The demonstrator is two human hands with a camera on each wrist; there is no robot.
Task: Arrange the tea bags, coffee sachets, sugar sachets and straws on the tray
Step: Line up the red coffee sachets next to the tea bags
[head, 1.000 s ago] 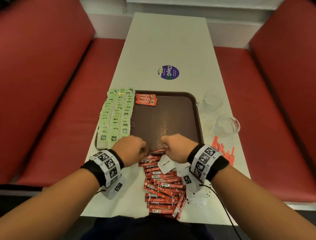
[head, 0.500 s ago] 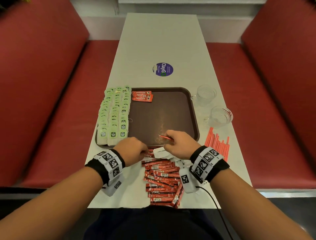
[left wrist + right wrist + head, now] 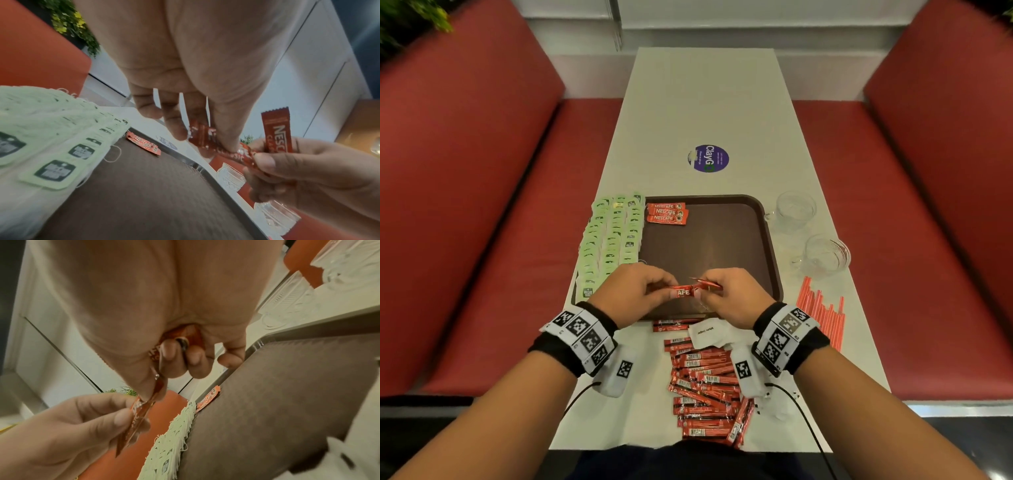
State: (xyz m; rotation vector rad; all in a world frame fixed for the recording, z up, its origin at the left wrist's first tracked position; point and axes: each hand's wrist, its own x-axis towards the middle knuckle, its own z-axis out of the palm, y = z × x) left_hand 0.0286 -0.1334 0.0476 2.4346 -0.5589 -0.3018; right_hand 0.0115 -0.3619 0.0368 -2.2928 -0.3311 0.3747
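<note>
Red coffee sachets (image 3: 683, 292) are pinched between both hands over the near edge of the brown tray (image 3: 726, 253), left hand (image 3: 635, 293) and right hand (image 3: 732, 294) each gripping some. Green tea bags (image 3: 609, 240) fill the tray's left side, more sachets (image 3: 705, 383) piled on the worktop (image 3: 705, 102) nearer in.

Tea bags (image 3: 613, 240) left on tray (image 3: 770, 240)

This is a café or canteen booth. A long pale table (image 3: 705, 113) stretches ahead of the hands, with a round purple "ClayGo" sticker (image 3: 708, 158) on it, and red padded bench seats (image 3: 493, 240) run along both sides. A brown serving tray (image 3: 770, 246) lies under the hands, two glass cups (image 3: 825, 255) just right, green foliage (image 3: 410, 20) far left.
</note>
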